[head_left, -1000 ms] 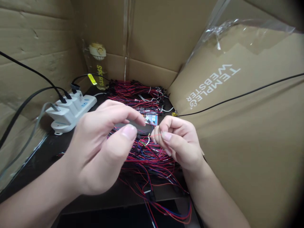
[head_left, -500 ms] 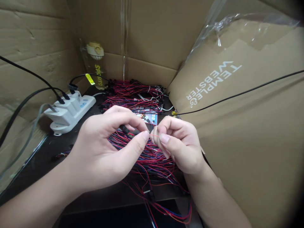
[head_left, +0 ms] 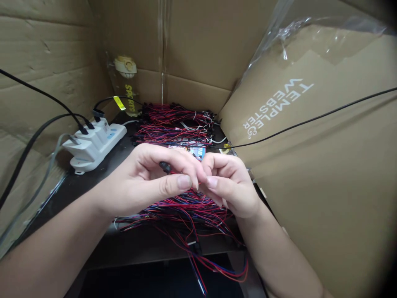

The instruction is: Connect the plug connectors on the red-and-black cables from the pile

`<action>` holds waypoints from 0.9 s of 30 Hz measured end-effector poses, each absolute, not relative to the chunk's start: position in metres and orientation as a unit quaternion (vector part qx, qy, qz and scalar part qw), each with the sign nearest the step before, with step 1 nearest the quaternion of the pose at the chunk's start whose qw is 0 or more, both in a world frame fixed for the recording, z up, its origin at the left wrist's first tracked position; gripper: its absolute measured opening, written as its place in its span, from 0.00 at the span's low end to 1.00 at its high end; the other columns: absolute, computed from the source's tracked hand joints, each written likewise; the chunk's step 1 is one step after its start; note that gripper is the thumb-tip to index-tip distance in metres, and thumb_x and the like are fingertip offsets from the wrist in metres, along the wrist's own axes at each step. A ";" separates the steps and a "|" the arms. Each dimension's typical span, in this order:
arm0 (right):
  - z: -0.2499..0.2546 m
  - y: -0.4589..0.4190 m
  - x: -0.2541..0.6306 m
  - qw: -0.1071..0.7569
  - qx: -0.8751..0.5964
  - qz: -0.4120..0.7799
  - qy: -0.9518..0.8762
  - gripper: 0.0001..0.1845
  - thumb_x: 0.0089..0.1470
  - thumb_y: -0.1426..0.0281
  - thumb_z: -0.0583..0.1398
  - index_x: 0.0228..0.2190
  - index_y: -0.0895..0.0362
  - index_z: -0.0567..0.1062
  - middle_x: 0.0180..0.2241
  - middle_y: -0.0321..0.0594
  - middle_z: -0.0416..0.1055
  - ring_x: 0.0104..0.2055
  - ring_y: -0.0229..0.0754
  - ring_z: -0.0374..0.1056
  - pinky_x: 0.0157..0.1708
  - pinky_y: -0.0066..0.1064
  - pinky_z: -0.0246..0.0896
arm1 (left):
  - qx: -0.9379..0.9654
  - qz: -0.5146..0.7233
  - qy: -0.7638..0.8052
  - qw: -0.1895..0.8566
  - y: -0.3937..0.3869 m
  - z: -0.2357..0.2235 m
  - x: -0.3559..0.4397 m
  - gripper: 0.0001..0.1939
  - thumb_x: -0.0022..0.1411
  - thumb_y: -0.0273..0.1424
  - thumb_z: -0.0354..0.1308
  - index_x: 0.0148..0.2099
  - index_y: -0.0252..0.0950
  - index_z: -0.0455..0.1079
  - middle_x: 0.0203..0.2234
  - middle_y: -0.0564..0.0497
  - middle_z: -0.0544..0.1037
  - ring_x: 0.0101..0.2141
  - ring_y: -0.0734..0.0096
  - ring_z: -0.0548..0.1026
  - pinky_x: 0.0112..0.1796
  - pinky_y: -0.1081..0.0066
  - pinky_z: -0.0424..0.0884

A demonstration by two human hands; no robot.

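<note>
My left hand (head_left: 149,182) and my right hand (head_left: 228,184) meet fingertip to fingertip above a heap of thin red, blue and black wires (head_left: 186,209). The left fingers pinch a small black connector (head_left: 165,167). The right thumb and forefinger are pinched together on a thin wire end that is mostly hidden. More bundles of the same wires (head_left: 175,122) lie behind the hands on the dark table (head_left: 93,178). A small blue printed item (head_left: 198,152) shows just behind the fingers.
A white power strip (head_left: 94,142) with black and grey plugs lies at the left. Cardboard walls (head_left: 201,45) surround the table. A cardboard sheet with white lettering (head_left: 310,136) leans at the right, crossed by a black cable (head_left: 310,120). A clear bottle (head_left: 125,82) stands at the back.
The hands have closed the gap between them and now touch at the fingertips. The short red wire seen between them is now hidden.
</note>
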State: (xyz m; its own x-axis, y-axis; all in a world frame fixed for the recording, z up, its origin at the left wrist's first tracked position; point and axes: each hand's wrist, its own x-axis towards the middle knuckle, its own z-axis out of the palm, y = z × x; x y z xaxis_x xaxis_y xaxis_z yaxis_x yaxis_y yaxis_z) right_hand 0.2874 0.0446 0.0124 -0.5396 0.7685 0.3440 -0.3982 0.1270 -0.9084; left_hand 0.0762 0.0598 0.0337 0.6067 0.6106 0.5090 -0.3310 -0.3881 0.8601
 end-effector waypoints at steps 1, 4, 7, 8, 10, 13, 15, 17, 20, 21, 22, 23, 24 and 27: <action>0.013 0.045 0.287 0.448 -0.157 0.644 -0.599 0.06 0.59 0.75 0.66 0.32 0.59 0.73 0.21 0.29 0.66 0.18 0.26 0.54 0.18 0.20 0.49 | 0.716 0.422 0.097 0.548 0.061 0.034 0.075 0.05 0.67 0.31 0.65 0.37 0.38 0.82 0.37 0.47 0.83 0.40 0.65 0.80 0.45 0.66 0.77; 0.012 0.048 0.288 0.444 -0.179 0.630 -0.612 0.07 0.59 0.75 0.66 0.31 0.59 0.72 0.20 0.28 0.66 0.17 0.26 0.54 0.18 0.21 0.49 | 0.726 0.409 0.114 0.541 0.062 0.034 0.074 0.07 0.67 0.33 0.65 0.36 0.38 0.81 0.34 0.48 0.81 0.38 0.68 0.78 0.42 0.71 0.75; 0.011 0.051 0.289 0.450 -0.188 0.607 -0.628 0.08 0.60 0.72 0.66 0.31 0.58 0.72 0.20 0.28 0.65 0.18 0.28 0.54 0.19 0.23 0.49 | 0.713 0.421 0.145 0.541 0.060 0.034 0.077 0.05 0.67 0.32 0.65 0.37 0.38 0.81 0.32 0.50 0.80 0.34 0.72 0.76 0.37 0.74 0.73; 0.010 0.053 0.289 0.455 -0.186 0.602 -0.629 0.09 0.61 0.71 0.66 0.31 0.58 0.72 0.19 0.28 0.65 0.18 0.28 0.54 0.20 0.24 0.49 | 0.700 0.427 0.155 0.551 0.059 0.033 0.078 0.04 0.67 0.31 0.65 0.38 0.38 0.81 0.31 0.51 0.80 0.33 0.73 0.76 0.36 0.75 0.73; 0.010 0.054 0.289 0.471 -0.183 0.597 -0.623 0.09 0.62 0.70 0.65 0.31 0.58 0.71 0.19 0.27 0.64 0.19 0.30 0.54 0.23 0.26 0.50 | 0.671 0.431 0.171 0.578 0.059 0.031 0.080 0.03 0.68 0.31 0.65 0.41 0.39 0.80 0.28 0.52 0.80 0.30 0.75 0.76 0.34 0.77 0.73; 0.013 0.055 0.289 0.495 -0.174 0.597 -0.606 0.09 0.63 0.70 0.64 0.31 0.57 0.71 0.17 0.27 0.61 0.19 0.31 0.53 0.26 0.29 0.50 | 0.647 0.424 0.187 0.606 0.062 0.027 0.081 0.04 0.69 0.33 0.64 0.41 0.38 0.80 0.26 0.54 0.80 0.29 0.79 0.76 0.35 0.80 0.72; 0.016 0.054 0.288 0.507 -0.168 0.596 -0.600 0.09 0.63 0.71 0.64 0.30 0.57 0.71 0.16 0.26 0.60 0.19 0.31 0.52 0.27 0.30 0.50 | 0.638 0.416 0.193 0.618 0.064 0.025 0.080 0.07 0.69 0.34 0.64 0.39 0.38 0.79 0.26 0.55 0.81 0.30 0.81 0.76 0.37 0.81 0.72; 0.018 0.053 0.288 0.511 -0.168 0.595 -0.598 0.09 0.63 0.72 0.64 0.30 0.57 0.71 0.15 0.25 0.58 0.19 0.31 0.50 0.28 0.30 0.51 | 0.631 0.409 0.192 0.630 0.066 0.023 0.080 0.09 0.70 0.35 0.64 0.37 0.37 0.79 0.27 0.55 0.82 0.31 0.81 0.76 0.37 0.81 0.72; 0.017 0.052 0.289 0.500 -0.193 0.588 -0.606 0.09 0.63 0.70 0.64 0.30 0.57 0.72 0.16 0.26 0.57 0.19 0.31 0.49 0.27 0.30 0.49 | 0.630 0.407 0.192 0.633 0.066 0.023 0.078 0.10 0.70 0.35 0.64 0.35 0.37 0.79 0.27 0.54 0.82 0.30 0.80 0.77 0.37 0.80 0.71; 0.016 0.052 0.290 0.493 -0.207 0.584 -0.611 0.09 0.63 0.69 0.64 0.30 0.57 0.72 0.17 0.26 0.58 0.20 0.31 0.49 0.26 0.30 0.49 | 0.632 0.408 0.194 0.630 0.067 0.024 0.078 0.11 0.69 0.35 0.64 0.35 0.36 0.79 0.26 0.54 0.81 0.30 0.80 0.76 0.36 0.80 0.71; 0.014 0.052 0.291 0.485 -0.220 0.579 -0.617 0.09 0.63 0.68 0.65 0.31 0.57 0.72 0.18 0.27 0.59 0.20 0.31 0.50 0.26 0.30 0.48 | 0.633 0.408 0.196 0.628 0.067 0.024 0.078 0.11 0.69 0.34 0.64 0.34 0.36 0.78 0.26 0.54 0.81 0.30 0.80 0.76 0.36 0.79 0.71; 0.013 0.052 0.292 0.477 -0.231 0.575 -0.623 0.09 0.63 0.68 0.65 0.31 0.57 0.73 0.19 0.28 0.60 0.20 0.31 0.50 0.25 0.29 0.48 | 0.634 0.406 0.200 0.627 0.067 0.025 0.078 0.11 0.69 0.34 0.64 0.33 0.35 0.78 0.25 0.54 0.80 0.29 0.80 0.76 0.35 0.79 0.71; 0.012 0.052 0.292 0.471 -0.239 0.573 -0.627 0.09 0.63 0.67 0.65 0.32 0.57 0.73 0.19 0.28 0.60 0.21 0.31 0.51 0.25 0.29 0.48 | 0.633 0.404 0.202 0.628 0.067 0.026 0.078 0.12 0.69 0.34 0.65 0.32 0.35 0.78 0.25 0.54 0.80 0.29 0.80 0.75 0.35 0.78 0.71; 0.012 0.052 0.292 0.462 -0.247 0.568 -0.634 0.10 0.63 0.66 0.65 0.32 0.57 0.73 0.19 0.28 0.59 0.21 0.31 0.50 0.24 0.28 0.48 | 0.628 0.400 0.208 0.635 0.066 0.028 0.079 0.12 0.67 0.34 0.66 0.31 0.34 0.77 0.24 0.53 0.79 0.27 0.78 0.74 0.33 0.77 0.71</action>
